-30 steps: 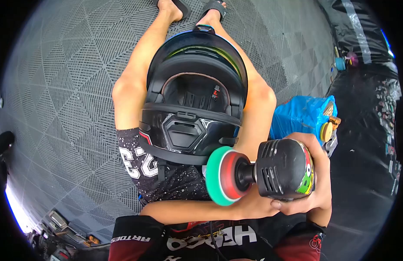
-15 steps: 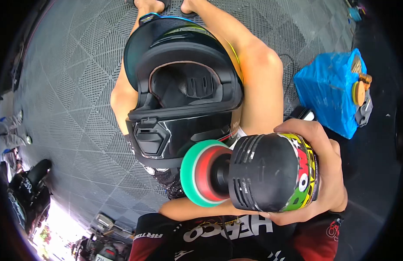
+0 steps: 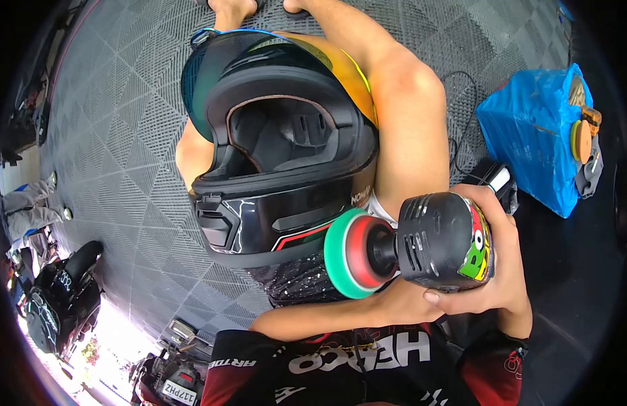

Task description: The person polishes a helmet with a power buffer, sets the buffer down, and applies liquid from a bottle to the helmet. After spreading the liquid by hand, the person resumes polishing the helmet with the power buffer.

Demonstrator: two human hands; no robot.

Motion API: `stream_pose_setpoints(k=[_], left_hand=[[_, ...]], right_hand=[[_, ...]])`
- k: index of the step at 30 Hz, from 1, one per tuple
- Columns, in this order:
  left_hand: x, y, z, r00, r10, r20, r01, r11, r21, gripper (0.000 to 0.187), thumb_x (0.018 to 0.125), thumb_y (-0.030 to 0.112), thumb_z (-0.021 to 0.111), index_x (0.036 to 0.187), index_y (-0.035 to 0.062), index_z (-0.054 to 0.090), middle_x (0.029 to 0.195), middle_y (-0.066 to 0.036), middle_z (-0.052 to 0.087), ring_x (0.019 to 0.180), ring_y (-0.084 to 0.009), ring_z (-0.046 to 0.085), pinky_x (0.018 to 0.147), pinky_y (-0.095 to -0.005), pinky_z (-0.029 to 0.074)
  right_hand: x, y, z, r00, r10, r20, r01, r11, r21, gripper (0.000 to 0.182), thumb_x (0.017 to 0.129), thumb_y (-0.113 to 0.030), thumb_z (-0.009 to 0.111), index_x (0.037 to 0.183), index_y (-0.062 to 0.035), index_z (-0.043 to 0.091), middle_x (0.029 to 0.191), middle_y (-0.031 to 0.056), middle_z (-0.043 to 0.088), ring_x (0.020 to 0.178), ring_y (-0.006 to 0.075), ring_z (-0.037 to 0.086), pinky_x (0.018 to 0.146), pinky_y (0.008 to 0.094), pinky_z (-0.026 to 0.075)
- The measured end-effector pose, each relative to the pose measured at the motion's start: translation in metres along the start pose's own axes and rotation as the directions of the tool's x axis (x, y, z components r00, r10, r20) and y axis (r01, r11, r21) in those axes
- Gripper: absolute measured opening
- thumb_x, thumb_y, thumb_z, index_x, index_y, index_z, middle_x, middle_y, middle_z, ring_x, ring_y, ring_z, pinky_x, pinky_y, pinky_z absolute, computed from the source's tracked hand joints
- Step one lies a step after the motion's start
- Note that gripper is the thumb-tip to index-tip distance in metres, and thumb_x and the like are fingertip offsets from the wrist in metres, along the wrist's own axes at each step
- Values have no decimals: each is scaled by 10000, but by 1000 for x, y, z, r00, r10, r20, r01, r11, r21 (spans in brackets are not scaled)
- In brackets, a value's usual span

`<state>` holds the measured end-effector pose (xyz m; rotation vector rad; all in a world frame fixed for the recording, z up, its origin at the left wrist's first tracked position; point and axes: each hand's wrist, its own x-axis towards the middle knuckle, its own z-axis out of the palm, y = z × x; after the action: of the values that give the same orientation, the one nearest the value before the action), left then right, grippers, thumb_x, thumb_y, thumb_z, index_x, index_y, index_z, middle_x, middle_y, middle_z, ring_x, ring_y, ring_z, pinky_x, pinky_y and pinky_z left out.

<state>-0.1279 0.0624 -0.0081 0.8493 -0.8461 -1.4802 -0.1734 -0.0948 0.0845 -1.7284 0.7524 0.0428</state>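
Observation:
My right hand point(image 3: 506, 254) is wrapped round the black body of a polisher point(image 3: 428, 237), which has a colourful sticker band. The polisher's green and red foam pad point(image 3: 347, 254) faces left, close to the helmet's lower edge. My left forearm crosses my front toward the polisher, and the visible part of my left hand point(image 3: 421, 302) is behind the tool, its fingers hidden. A glossy black full-face helmet point(image 3: 286, 216) rests in my lap between my thighs, opening toward me. Its tinted visor point(image 3: 205, 81) is swung away from the opening.
At the right stands a blue plastic bag point(image 3: 530, 135) with an orange-yellow pad point(image 3: 581, 142) at its side. A dark cable point(image 3: 472, 101) lies on the grey patterned floor point(image 3: 137, 128). Motorcycles point(image 3: 59, 298) stand at the lower left, and another person's grey-trousered legs point(image 3: 32, 206) show further left.
The polisher and my right hand have shifted slightly right and up in view, and the pad has turned. The helmet has tilted a little. The surroundings have shifted with the camera.

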Motion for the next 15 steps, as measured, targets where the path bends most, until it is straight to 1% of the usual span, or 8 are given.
stream_pose_setpoints(k=[1,3,4,8,10,11,13,15], left_hand=[[2,1,-1,1000,-8,1,8,1000,1,320,812,75,619,1129,38,638,1061,-169,661,964,-360,631,856,-443,507],[5,3,-1,997,45,-69,-44,999,3,314,827,80,624,1136,23,628,1073,-178,657,968,-356,632,856,-442,505],[7,4,-1,999,-34,-31,33,999,-41,307,842,86,638,1139,13,620,1084,-181,657,982,-340,635,860,-437,501],[5,-1,1,998,-58,-36,58,998,-10,304,844,95,657,1136,14,620,1094,-173,659,997,-322,637,877,-430,497],[-2,2,-1,999,-25,-29,27,998,61,312,835,101,667,1134,23,625,1091,-165,660,993,-324,638,874,-432,498],[-5,2,-2,1000,4,-21,-2,993,117,315,831,105,672,1133,27,628,1090,-161,661,992,-325,638,872,-433,498],[-12,4,-3,996,92,-2,-89,960,264,323,822,112,683,1132,35,633,1087,-153,663,988,-327,639,869,-435,499],[-10,2,-4,981,194,11,-180,884,432,331,813,119,693,1130,43,638,1083,-144,665,985,-328,640,865,-438,500]], right_hand=[[-1,3,-1,1000,3,-1,-3,1000,8,946,475,-298,892,1255,55,487,1028,120,668,928,178,668,864,299,514],[-2,11,-1,1000,9,-14,-9,999,40,958,480,-294,892,1269,58,478,1057,127,659,956,186,661,882,303,507],[-3,15,-3,1000,27,-7,-27,998,50,963,488,-284,894,1282,60,469,1079,132,650,976,190,656,890,304,503],[-2,18,1,999,32,-31,-30,996,80,948,493,-277,896,1275,56,477,1064,132,657,968,193,661,887,308,506],[-1,11,7,998,-38,-48,44,988,146,939,495,-281,901,1265,58,484,1050,133,663,964,198,667,886,311,509],[-1,7,8,998,-31,-55,39,988,152,939,495,-281,901,1265,58,484,1050,133,663,964,198,667,886,311,509],[1,2,9,993,-103,-49,108,989,98,934,495,-288,907,1254,60,489,1037,135,668,959,202,672,885,315,512],[0,6,8,992,-116,-44,119,990,79,937,498,-289,909,1256,64,486,1051,140,663,966,201,668,886,316,512]])
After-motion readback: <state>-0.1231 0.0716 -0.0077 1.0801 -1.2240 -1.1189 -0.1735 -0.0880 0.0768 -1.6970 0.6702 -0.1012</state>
